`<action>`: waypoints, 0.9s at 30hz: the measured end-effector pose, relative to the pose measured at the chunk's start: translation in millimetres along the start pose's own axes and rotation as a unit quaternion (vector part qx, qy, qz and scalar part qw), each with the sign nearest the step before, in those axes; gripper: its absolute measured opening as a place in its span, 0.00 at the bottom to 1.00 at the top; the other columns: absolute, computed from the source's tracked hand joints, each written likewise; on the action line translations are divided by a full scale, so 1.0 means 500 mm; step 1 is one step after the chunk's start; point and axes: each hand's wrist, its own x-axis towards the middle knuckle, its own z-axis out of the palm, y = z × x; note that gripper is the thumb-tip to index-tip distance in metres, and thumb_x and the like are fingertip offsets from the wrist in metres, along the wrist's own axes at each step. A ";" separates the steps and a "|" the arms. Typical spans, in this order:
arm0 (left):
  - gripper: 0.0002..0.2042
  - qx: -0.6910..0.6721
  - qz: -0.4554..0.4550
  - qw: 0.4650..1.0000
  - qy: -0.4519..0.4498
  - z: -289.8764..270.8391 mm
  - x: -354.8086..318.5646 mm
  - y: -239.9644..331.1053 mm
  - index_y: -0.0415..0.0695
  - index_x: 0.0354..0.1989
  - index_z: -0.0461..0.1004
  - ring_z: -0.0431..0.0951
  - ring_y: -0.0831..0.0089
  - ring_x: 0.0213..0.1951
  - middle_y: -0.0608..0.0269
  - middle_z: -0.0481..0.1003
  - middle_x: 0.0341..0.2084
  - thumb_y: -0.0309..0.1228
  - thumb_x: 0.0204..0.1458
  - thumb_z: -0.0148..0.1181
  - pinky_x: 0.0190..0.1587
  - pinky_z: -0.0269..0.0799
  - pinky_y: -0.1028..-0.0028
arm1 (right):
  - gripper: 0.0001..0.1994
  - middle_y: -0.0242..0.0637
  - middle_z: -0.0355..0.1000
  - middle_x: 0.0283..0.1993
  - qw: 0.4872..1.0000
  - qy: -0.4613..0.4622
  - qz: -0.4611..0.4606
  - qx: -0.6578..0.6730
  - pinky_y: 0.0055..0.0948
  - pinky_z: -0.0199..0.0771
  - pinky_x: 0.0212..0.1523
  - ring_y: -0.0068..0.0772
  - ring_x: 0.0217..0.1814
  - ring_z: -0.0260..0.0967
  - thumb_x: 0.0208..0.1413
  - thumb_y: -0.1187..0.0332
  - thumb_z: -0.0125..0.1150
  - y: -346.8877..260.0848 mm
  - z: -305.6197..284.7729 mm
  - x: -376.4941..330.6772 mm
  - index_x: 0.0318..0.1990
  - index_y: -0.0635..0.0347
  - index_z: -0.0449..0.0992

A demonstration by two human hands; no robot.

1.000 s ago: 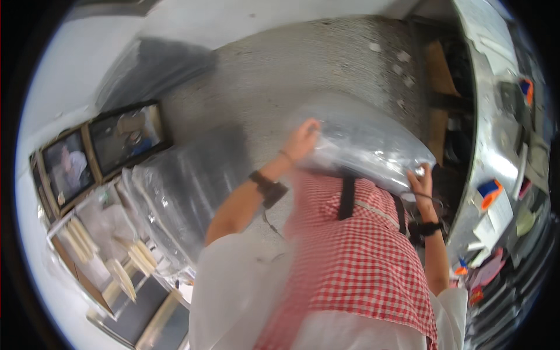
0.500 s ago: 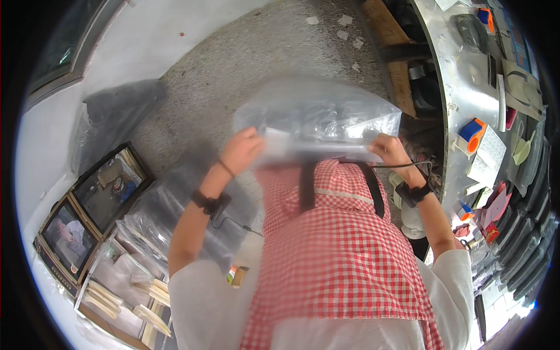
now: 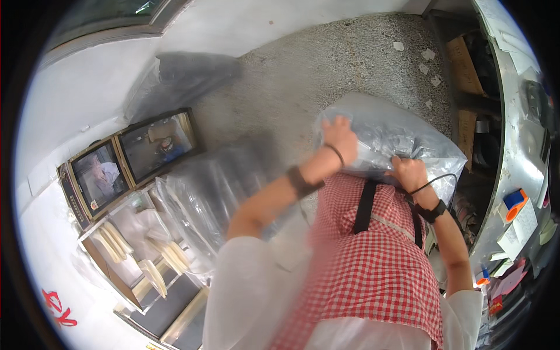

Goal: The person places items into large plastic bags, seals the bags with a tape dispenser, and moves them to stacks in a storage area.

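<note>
A large clear plastic bag (image 3: pixel 382 119), bulging with contents I cannot make out, rests across my lap and knees. My left hand (image 3: pixel 341 141) is on its left end, with the fingers bent down onto the plastic. At the bag's near edge, my right hand (image 3: pixel 410 174) is closed on the film, thumb and fingers pinching it. Each wrist wears a dark band with a thin cable. Beneath the bag lies my red checked apron (image 3: pixel 373 268).
More plastic-wrapped bundles (image 3: pixel 204 198) are stacked to my left, beside framed pictures (image 3: pixel 154 140) and a rack of pale pieces (image 3: pixel 154 277). A dark wrapped bundle (image 3: pixel 186 79) leans on the wall. On the right, a metal-topped bench (image 3: pixel 507 157) carries an orange-and-blue tape dispenser (image 3: pixel 514 203).
The view has turned left, so the bag and both hands appear farther right. My left hand has shifted from the bag's near edge onto its left end. My right hand still grips the near edge.
</note>
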 end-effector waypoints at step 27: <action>0.14 -0.230 0.208 0.927 0.210 0.107 0.126 0.108 0.45 0.15 0.67 0.69 0.57 0.15 0.58 0.68 0.12 0.34 0.51 0.55 0.18 0.63 0.62 | 0.11 0.37 0.72 0.33 0.938 0.314 0.025 -0.146 0.39 0.71 0.40 0.37 0.37 0.72 0.56 0.58 0.56 0.154 -0.003 -0.114 0.39 0.55 0.72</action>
